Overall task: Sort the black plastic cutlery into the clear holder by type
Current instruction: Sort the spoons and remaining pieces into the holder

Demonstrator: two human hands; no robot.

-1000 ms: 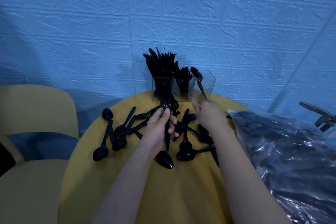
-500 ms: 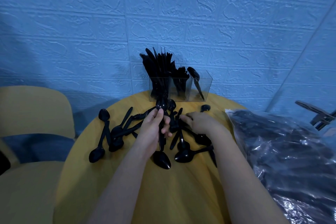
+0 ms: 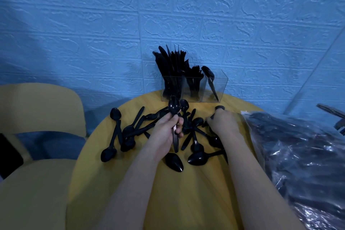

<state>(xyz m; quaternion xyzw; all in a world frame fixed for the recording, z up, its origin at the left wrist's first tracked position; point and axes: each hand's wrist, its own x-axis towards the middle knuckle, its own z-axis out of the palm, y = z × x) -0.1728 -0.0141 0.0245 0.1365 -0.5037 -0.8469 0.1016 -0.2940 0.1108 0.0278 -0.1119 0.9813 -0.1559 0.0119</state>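
Several spoons point(image 3: 174, 115) clenched in left hand point(image 3: 164, 132); right hand point(image 3: 223, 122) blurred, probably pinching another near holder point(image 3: 220, 87); risk dropping.

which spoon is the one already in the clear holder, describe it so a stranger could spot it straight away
Start at the round yellow table and go to its far edge by the blue wall, where the clear holder stands. Its left compartment is packed with knives and its middle one with forks. The spoon leans alone in the right compartment, bowl up above the rim, the only spoon standing rather than lying on the table.
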